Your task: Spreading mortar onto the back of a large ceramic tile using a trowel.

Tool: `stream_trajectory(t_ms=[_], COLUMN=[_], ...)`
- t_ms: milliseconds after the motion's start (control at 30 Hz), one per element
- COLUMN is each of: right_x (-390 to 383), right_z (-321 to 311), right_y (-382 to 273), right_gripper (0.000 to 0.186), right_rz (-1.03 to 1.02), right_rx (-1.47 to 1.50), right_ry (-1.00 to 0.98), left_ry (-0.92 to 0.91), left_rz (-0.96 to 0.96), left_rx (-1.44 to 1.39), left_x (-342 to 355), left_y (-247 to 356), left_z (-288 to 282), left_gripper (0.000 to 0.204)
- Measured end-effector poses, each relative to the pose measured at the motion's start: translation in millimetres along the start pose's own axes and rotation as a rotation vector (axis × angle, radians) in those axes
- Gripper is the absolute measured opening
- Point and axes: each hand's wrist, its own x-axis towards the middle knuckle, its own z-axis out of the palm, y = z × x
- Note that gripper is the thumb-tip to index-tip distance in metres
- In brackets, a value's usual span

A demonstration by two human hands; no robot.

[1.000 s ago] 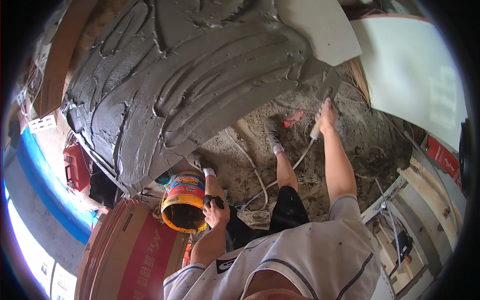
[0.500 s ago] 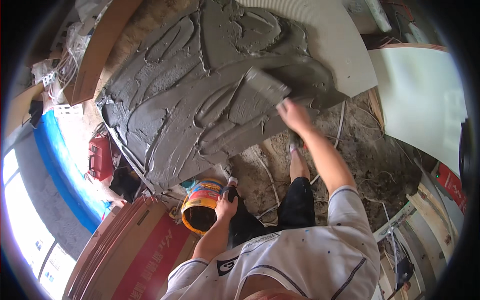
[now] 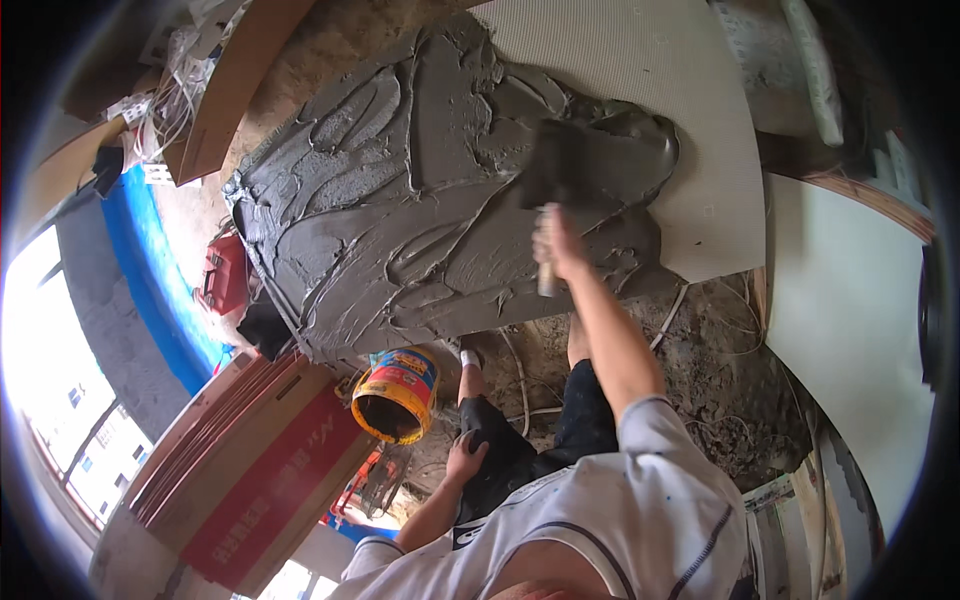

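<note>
My right hand [image 3: 560, 245] is closed round the pale handle of a broad putty knife [image 3: 553, 165]. Its wide blade, smeared by motion, is against the wet grey mortar [image 3: 400, 230]. This thick layer, ridged and streaked, covers much of a large ribbed pale sheet [image 3: 640, 90], whose right part shows bare. On my left thigh lies my left hand [image 3: 465, 460], fingers loosely laid over the black shorts, holding nothing. A yellow-rimmed bucket [image 3: 400, 395] with a colourful side stands tilted just beyond that hand, dark inside.
Left of the bucket is a stack of flat cardboard boxes [image 3: 270, 480]. A red toolbox [image 3: 225, 272] sits past the sheet's left corner. To the right leans a large white panel [image 3: 850, 300]. Hoses [image 3: 520, 380] run over the rough, dirty floor at my feet.
The putty knife has swung round, its blade now pointing away from me over the mortar. My left hand has come back from beside the bucket onto my thigh. The whole view has shifted.
</note>
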Motion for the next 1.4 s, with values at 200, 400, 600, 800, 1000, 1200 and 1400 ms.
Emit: stream_trajectory(t_ms=[200,400,600,800,1000,1200,1400], right_x=[-3,11,-60,7,144,109,130], right_z=[3,-1,-164,-34,144,129,101], right_y=[43,-177,-136,-68,-118,-6,-243], right_gripper=[0.059,0.049,0.064,0.050,0.053,0.056,0.058], right_rz=[-0.272,-0.423,-0.440,-0.247,-0.145,-0.333,-0.372], right_rx=[-1.540,-1.870,-1.399,0.405,0.036,-1.555,-1.714], right_ry=[0.129,0.330,0.864,0.486,0.240,0.392,0.682], left_ry=[-0.043,-0.146,-0.269,-0.296,-0.323,-0.339,-0.352], left_rz=[0.028,-0.026,0.008,-0.005,0.008,0.060,-0.031], left_rx=[-0.026,0.267,0.409,0.337,0.338,0.338,0.351], left_x=[-12,0,46,66,78,74,80], left_y=[103,142,143,90,69,88,80], left_z=[-23,-17,-37,-84,-104,-120,-121], left_gripper=[0.096,0.117,0.113,0.110,0.106,0.106,0.107])
